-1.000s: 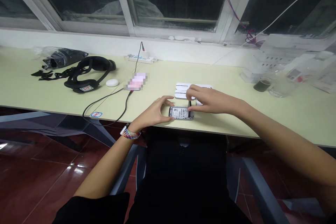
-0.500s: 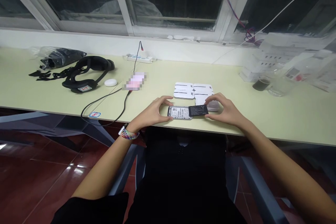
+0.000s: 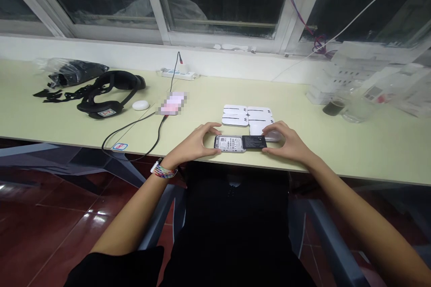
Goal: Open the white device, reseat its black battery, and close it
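Near the table's front edge lies a small white device (image 3: 230, 143) with its back off and printed labels showing. My left hand (image 3: 198, 144) grips its left end between thumb and fingers. A flat black battery (image 3: 254, 142) meets the device's right end, and my right hand (image 3: 288, 142) pinches the battery's right end. Just behind them are white rounded cases with black marks, one pair at the left (image 3: 235, 115) and another at the right (image 3: 260, 115). Part of a further white piece is hidden by my right fingers.
At the left are a black headset (image 3: 112, 94), a plastic bag (image 3: 79, 71), a white oval case (image 3: 140, 105) and a blurred pink phone (image 3: 172, 103) on a cable. A power strip (image 3: 178, 74) lies behind. White boxes (image 3: 350, 69) and a dark-filled cup (image 3: 333, 107) stand right.
The black battery has turned slightly and now lies more in line with the device. Both hands keep their holds. The whole view has shifted a little.
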`<action>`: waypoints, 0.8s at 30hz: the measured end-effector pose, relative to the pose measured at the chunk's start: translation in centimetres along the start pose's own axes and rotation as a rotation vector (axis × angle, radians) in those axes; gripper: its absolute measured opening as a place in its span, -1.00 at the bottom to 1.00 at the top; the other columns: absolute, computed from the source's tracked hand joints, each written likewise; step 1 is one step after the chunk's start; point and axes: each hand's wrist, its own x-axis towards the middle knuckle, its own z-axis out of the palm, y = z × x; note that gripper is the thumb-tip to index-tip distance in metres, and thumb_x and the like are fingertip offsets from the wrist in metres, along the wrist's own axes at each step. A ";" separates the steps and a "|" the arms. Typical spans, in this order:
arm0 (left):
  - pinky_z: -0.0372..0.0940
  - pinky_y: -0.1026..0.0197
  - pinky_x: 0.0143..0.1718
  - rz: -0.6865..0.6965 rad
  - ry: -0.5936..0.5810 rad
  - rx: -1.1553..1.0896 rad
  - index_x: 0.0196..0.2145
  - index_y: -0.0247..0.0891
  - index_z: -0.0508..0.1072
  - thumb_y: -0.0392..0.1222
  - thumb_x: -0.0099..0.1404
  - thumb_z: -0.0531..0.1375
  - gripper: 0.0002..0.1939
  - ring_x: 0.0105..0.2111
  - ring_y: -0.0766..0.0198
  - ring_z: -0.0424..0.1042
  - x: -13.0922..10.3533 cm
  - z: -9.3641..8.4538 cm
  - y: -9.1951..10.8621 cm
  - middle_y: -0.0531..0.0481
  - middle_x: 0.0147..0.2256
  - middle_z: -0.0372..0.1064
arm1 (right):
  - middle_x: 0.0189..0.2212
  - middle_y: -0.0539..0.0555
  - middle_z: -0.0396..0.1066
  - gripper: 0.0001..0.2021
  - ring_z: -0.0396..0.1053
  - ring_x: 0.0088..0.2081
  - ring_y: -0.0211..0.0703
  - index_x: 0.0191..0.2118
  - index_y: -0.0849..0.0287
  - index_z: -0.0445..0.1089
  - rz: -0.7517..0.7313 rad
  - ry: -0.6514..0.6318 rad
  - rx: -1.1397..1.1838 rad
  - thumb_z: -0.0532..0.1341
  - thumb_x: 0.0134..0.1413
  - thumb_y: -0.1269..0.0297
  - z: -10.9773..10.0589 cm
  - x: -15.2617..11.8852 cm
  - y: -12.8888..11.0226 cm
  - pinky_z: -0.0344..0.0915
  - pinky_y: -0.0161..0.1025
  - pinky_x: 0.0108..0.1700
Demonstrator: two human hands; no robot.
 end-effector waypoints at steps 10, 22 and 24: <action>0.22 -0.20 0.41 0.011 -0.002 0.002 0.39 0.01 0.28 -0.07 0.29 0.47 -0.20 0.30 -0.06 0.44 0.0 0.0 -0.2 -0.07 0.19 0.52 | -0.03 0.14 0.56 -0.64 0.52 0.07 0.24 0.00 -0.05 0.49 -0.030 0.026 -0.011 0.50 0.11 0.09 0.2 0.0 0.0 0.50 0.31 0.13; 0.23 -0.23 0.40 0.021 -0.003 -0.007 0.40 0.00 0.28 -0.06 0.30 0.47 -0.20 0.31 -0.09 0.43 0.1 0.0 -0.6 -0.10 0.20 0.52 | -0.03 0.15 0.55 -0.63 0.53 0.06 0.22 0.02 -0.04 0.50 -0.050 0.036 -0.007 0.50 0.12 0.11 0.2 -0.1 0.2 0.52 0.29 0.12; 0.22 -0.24 0.40 0.021 -0.003 -0.008 0.40 0.00 0.28 -0.05 0.30 0.47 -0.20 0.31 -0.09 0.43 0.1 0.0 -0.6 -0.10 0.20 0.51 | -0.03 0.14 0.56 -0.63 0.54 0.05 0.21 0.02 -0.04 0.49 -0.064 0.040 -0.007 0.50 0.12 0.12 0.2 0.0 0.1 0.53 0.28 0.11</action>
